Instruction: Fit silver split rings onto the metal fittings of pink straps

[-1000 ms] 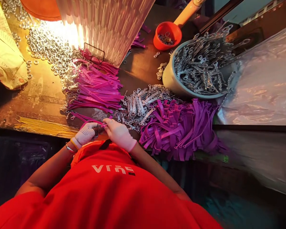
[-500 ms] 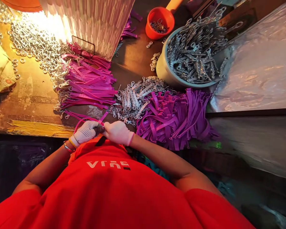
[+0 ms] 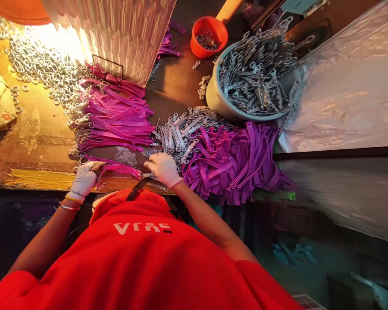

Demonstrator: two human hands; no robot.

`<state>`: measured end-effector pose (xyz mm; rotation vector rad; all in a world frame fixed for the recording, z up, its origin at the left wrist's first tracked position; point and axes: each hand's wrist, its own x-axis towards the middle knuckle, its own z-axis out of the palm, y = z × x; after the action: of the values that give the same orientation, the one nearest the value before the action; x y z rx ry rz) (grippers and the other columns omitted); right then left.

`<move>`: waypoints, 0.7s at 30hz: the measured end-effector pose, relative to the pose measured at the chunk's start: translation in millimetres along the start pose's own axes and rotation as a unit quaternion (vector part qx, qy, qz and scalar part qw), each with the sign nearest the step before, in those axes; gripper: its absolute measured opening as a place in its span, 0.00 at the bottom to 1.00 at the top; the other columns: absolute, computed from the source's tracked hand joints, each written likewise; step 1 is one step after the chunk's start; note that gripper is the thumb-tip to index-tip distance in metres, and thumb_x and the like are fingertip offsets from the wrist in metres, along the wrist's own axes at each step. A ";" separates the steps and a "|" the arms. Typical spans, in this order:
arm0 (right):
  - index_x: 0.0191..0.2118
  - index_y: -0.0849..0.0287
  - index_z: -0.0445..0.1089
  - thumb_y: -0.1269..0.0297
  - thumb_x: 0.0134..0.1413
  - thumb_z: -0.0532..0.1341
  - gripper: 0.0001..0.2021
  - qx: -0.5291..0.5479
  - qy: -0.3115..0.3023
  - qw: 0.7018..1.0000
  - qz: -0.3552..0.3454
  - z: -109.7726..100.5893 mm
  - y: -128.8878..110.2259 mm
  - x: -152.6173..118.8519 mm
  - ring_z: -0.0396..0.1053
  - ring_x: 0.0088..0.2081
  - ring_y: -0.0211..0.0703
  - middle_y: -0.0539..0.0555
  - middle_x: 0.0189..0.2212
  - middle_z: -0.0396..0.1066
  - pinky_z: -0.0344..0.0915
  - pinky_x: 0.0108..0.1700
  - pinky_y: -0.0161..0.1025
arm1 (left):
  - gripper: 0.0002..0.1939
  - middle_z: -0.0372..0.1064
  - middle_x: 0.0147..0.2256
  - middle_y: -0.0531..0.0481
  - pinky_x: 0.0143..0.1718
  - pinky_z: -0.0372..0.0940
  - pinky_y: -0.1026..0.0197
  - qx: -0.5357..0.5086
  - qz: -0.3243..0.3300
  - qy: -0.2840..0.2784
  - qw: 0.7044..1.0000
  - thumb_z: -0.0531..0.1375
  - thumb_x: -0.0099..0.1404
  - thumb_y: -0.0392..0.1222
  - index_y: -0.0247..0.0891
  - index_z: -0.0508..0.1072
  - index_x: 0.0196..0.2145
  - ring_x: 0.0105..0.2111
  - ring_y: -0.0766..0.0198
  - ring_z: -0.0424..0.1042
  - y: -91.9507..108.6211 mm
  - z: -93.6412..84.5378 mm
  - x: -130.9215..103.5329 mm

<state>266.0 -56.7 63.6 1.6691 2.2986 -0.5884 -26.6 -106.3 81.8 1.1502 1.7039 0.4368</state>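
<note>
My left hand [image 3: 86, 178], in a white dotted glove, is closed at the left end of a purple strap [image 3: 123, 168] near the table's front edge. The strap stretches right from it, and its end inside the fingers is hidden. My right hand [image 3: 164, 168], in a white glove, has its fingers stretched out above the front of a pile of short silver chains [image 3: 177, 133], slightly blurred. I see nothing held in it. Behind my left hand lies a row of purple straps [image 3: 116, 116] with metal rings at their left ends.
Loose metal rings [image 3: 42, 60] spread across the back left. A bundle of purple straps [image 3: 229, 163] lies at right, before a pale bucket [image 3: 213, 92] heaped with silver chains. An orange cup [image 3: 200, 51] with metal pieces stands behind. A ribbed translucent sheet [image 3: 116, 30] rises at the back.
My hands, together on a purple strap before, have parted. The left moved left with the strap's end; the right let go and moved slightly right and forward, its fingers opening.
</note>
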 end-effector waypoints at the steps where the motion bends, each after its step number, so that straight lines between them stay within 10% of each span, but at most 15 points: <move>1: 0.45 0.60 0.76 0.50 0.69 0.52 0.21 0.006 0.039 0.999 0.029 -6.6 11.1 10.9 0.70 0.46 0.52 0.62 0.42 0.76 0.59 0.45 0.42 | 0.22 0.72 0.34 0.42 0.21 0.60 0.64 -0.041 -0.018 -0.023 0.999 0.47 0.72 0.50 0.31 0.72 0.48 0.22 0.65 0.65 2.0 12.6 0.6; 4: 0.48 0.60 0.75 0.61 0.69 0.50 0.17 0.012 0.101 0.990 0.095 -24.5 43.1 54.6 0.70 0.46 0.52 0.62 0.43 0.76 0.60 0.47 0.43 | 0.25 0.72 0.34 0.42 0.14 0.49 0.69 -0.275 -0.107 -0.138 0.945 0.45 0.74 0.53 0.30 0.71 0.48 0.19 0.69 0.62 18.4 41.9 0.7; 7: 0.51 0.62 0.75 0.63 0.66 0.54 0.16 -0.005 0.102 0.988 0.112 -29.4 59.2 102.6 0.69 0.49 0.55 0.64 0.46 0.76 0.60 0.49 0.45 | 0.21 0.74 0.36 0.40 0.12 0.47 0.70 -0.516 -0.188 -0.252 0.797 0.55 0.71 0.52 0.30 0.72 0.48 0.20 0.68 0.66 39.2 54.5 -2.7; 9: 0.51 0.64 0.74 0.63 0.62 0.58 0.16 -0.021 0.082 0.990 0.116 -25.5 60.1 128.4 0.67 0.53 0.59 0.67 0.49 0.74 0.59 0.53 0.48 | 0.19 0.75 0.37 0.39 0.12 0.49 0.70 -0.574 -0.193 -0.269 0.749 0.59 0.68 0.49 0.30 0.73 0.48 0.22 0.66 0.68 49.0 56.4 -7.5; 16: 0.44 0.68 0.77 0.70 0.59 0.58 0.12 -0.006 0.029 0.989 0.148 -25.6 66.0 154.3 0.72 0.47 0.58 0.70 0.43 0.76 0.64 0.47 0.49 | 0.17 0.72 0.30 0.47 0.13 0.47 0.73 -0.553 -0.156 -0.222 0.788 0.66 0.60 0.36 0.30 0.76 0.47 0.18 0.74 0.60 55.5 49.1 -34.9; 21: 0.49 0.64 0.72 0.69 0.63 0.51 0.15 0.201 0.151 0.964 0.089 -33.7 61.2 104.9 0.72 0.41 0.44 0.60 0.41 0.76 0.67 0.44 0.40 | 0.12 0.69 0.26 0.49 0.14 0.45 0.71 -0.483 -0.122 -0.137 0.856 0.68 0.60 0.43 0.30 0.77 0.36 0.18 0.74 0.59 48.8 47.2 -47.5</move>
<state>291.9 64.1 38.7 2.2670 2.3019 -0.8585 41.0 -133.2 121.4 0.2272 1.0941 0.7986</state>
